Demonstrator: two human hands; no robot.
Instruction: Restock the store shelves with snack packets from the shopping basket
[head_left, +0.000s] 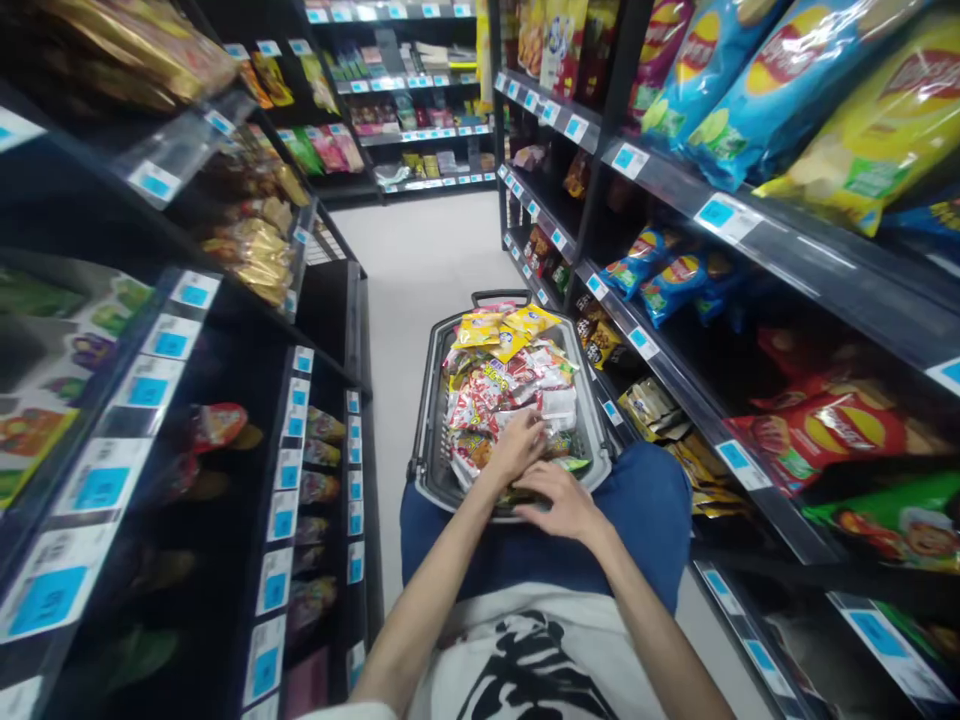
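Observation:
A grey shopping basket (427, 400) with a dark handle sits by my lap, filled with small snack packets. Yellow packets (510, 325) lie at its far end, and red-and-white packets (480, 395) cover the middle. My left hand (519, 445) is in the basket, its bent fingers closed at the edge of a white snack packet (559, 408). Closer to me, my right hand (561, 497) rests low over the near side of the packets, thumb apart from the fingers. A bit of green packet (571, 464) shows just beyond it. What lies under both palms is hidden.
Black shelves with price tags flank me closely. On the right are blue chip bags (765, 95), a yellow bag (877, 130) and red bags (840, 430). Gold-wrapped snacks (259, 250) sit on the left. Grey floor (420, 235) leads to back shelves (420, 135).

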